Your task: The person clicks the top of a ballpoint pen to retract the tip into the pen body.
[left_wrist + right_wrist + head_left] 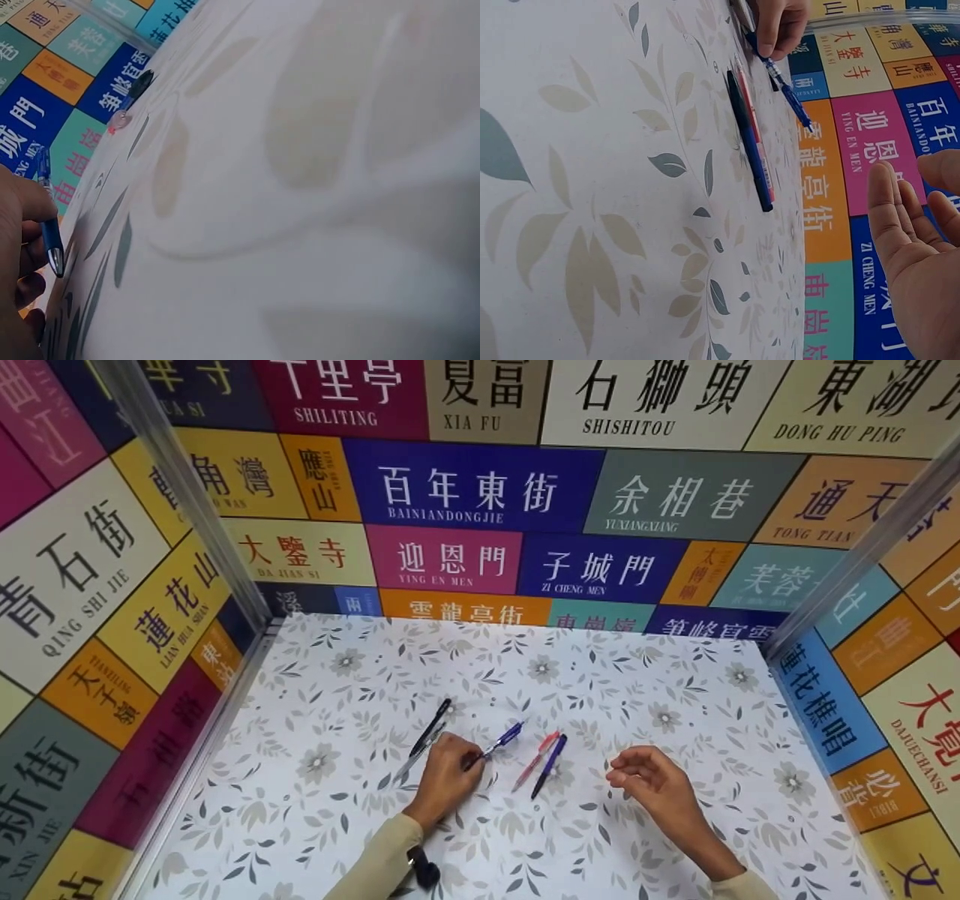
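Observation:
My left hand (448,772) pinches a blue click pen (507,736) between thumb and fingers, its far end pointing away to the upper right. In the left wrist view the same blue pen (51,236) slants down from the fingers with its silver tip lowest. My right hand (661,786) is raised at the right, fingers loosely bent with nothing in them; the right wrist view shows its palm (922,292). Between the hands lie a pink pen (531,768) and a dark blue pen with a black end (550,763), side by side.
Left of my left hand lie a black pen (430,727) and a grey, clear-looking pen (417,757), the latter partly covered by the hand. A white floral cloth (660,675) covers the table. Panels with coloured place-name signs (472,487) stand behind and on both sides.

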Motion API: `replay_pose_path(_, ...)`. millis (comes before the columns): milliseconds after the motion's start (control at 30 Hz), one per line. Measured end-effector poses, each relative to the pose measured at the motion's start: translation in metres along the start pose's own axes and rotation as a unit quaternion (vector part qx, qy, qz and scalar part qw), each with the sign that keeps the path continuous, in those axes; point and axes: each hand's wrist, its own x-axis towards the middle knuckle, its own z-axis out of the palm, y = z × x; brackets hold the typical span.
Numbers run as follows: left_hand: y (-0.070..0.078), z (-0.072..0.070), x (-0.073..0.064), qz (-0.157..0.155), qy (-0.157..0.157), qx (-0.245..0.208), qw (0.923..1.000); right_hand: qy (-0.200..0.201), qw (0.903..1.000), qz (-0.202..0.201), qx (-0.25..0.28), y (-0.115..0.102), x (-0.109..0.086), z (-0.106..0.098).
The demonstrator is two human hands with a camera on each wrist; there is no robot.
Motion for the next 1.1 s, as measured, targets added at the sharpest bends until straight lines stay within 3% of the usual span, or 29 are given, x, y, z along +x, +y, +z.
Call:
replay_pose_path(300, -0.006, 0.002, 0.001, -0.008, 0.006, 0.014, 0.9998, -0.002, 1.0, -0.004, 0.003, 0.004, -0.002, -0.001)
replay_pose_path(667, -0.013, 0.008, 0.005, 0.055, 0.049, 0.035, 0.9966, 0.003, 0.9998, 0.006, 0.019, 0.003, -0.003, 0.0)
replay_pose_path(1100, -0.013, 0.006, 0.005, 0.022, 0.025, 0.021, 0.9992, 0.007, 0.9999, 0.013, -0.001, 0.006, -0.005, 0.0)
